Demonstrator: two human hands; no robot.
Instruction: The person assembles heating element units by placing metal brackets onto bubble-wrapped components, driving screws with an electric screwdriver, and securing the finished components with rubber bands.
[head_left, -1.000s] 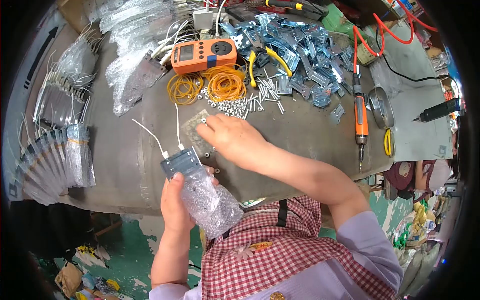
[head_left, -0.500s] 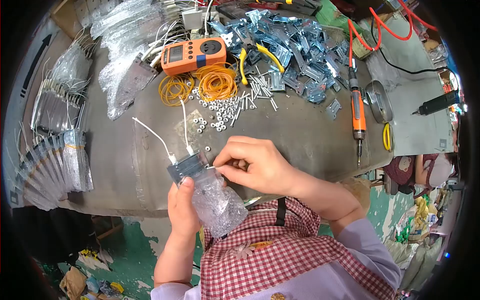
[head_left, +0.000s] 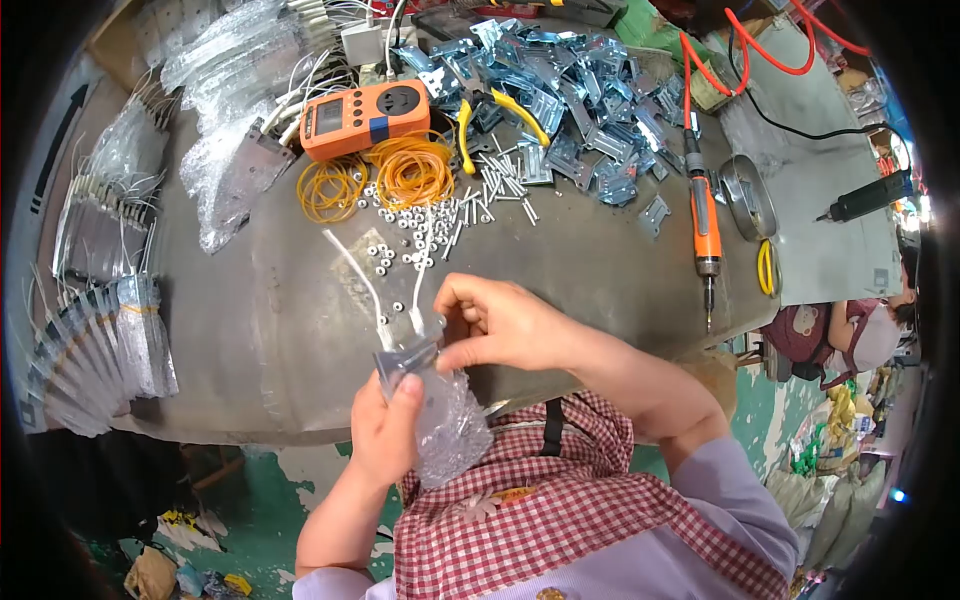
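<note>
My left hand [head_left: 385, 430] grips a bubble-wrapped part [head_left: 452, 425], its thumb pressed on the front. At the part's upper end is a grey metal bracket [head_left: 403, 360], from which two white wires [head_left: 362, 275] stick up. Thumb and fingers of my right hand [head_left: 510, 325] are bent together at the bracket's right edge; whatever they pinch is too small to make out. Just beyond the wires lie small white ring-shaped pieces [head_left: 385, 262] and loose screws [head_left: 503, 175].
An orange meter [head_left: 365, 118], yellow rubber bands [head_left: 415, 170], yellow-handled pliers [head_left: 520, 115] and piled metal brackets [head_left: 590, 110] occupy the back. Bubble-wrapped parts [head_left: 140, 330] line the left. An orange electric screwdriver [head_left: 705, 225] and metal dish [head_left: 748, 198] are right.
My left hand has shifted right with the wrapped part, which has turned, and the wires have swung right. My right hand stays at the bracket's edge. The whole view has shifted slightly.
</note>
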